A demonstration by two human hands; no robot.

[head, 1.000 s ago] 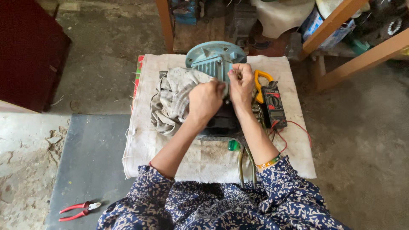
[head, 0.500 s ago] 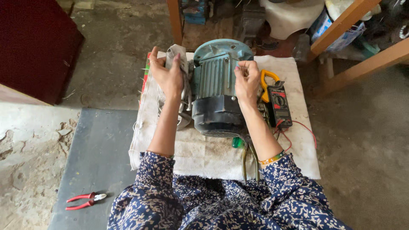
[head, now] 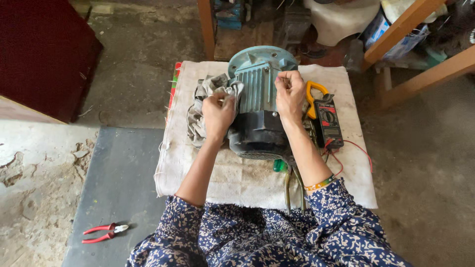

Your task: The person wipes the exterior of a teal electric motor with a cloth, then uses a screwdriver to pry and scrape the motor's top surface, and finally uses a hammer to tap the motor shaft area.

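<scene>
Your electric motor [head: 258, 101] lies on its side in the upper middle of the frame, resting on a pale cloth sheet [head: 232, 180] spread over the floor — the sheet keeps the casing off the concrete and gathers the tools in one spot. The flange end points to the top of the frame, the dark fan cover towards you.

Your left hand [head: 218, 112] is curled shut around a bunched grey rag [head: 204, 101], pressing it against the left flank of the ribbed teal housing; the wrist is bent slightly inwards and the forearm runs up from the lower middle of the frame. The rest of the rag hangs loose just left of the motor.

Your right hand [head: 290, 91] sits on the upper right of the housing, fingers drawn narrow and pinched together at the ribs — whether they hold something small, the view does not tell. It seems to steady the motor against the rag's push.

A clamp meter [head: 326, 116] with red leads lies just beside that wrist. Red-handled pliers [head: 103, 232] lie well apart, lower left, on a grey mat [head: 118, 168].
</scene>
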